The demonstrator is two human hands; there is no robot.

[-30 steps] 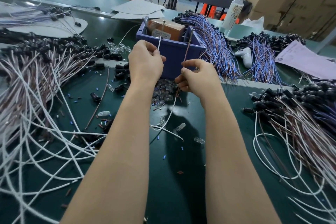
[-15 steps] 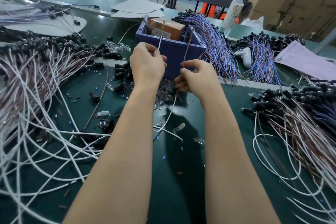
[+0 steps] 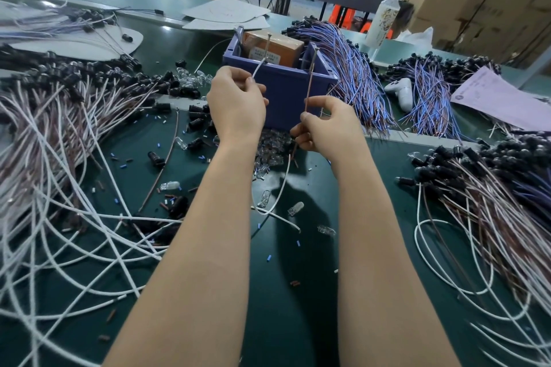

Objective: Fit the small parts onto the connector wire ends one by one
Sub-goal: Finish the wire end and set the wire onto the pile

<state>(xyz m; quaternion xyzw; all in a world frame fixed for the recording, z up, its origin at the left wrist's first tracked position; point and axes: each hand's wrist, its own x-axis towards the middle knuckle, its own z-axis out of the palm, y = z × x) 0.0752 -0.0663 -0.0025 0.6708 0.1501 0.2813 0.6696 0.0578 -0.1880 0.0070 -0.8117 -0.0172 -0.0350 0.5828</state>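
Tabletop [image 3: 298,322], green, carries loose heaps of white and brown wires [image 3: 62,235] at near left and near right, with small coloured scraps scattered between them. Both bare forearms reach forward over the middle. A few clear bulbs [image 3: 269,155] lie singly beneath the arms. The main pile sits just under the hands, against the front of the bin [image 3: 286,92]. Left hand [image 3: 237,104] is raised above the pile, its fingers [image 3: 255,87] curled and pinching a white wire [image 3: 258,68], whose end slants up and away. Right hand [image 3: 326,125], just beside it and slightly lower, has its fingers [image 3: 320,100] curled and pinching a brown wire [image 3: 309,83], which stands nearly upright with a metal tip at the top. Whether either hand also holds a bulb cannot be told. Bin is blue and holds a cardboard box [image 3: 272,46]. A bundle [image 3: 353,80] of blue and purple wires lies right of the bin, and a bottle [image 3: 384,19] stands beyond it.
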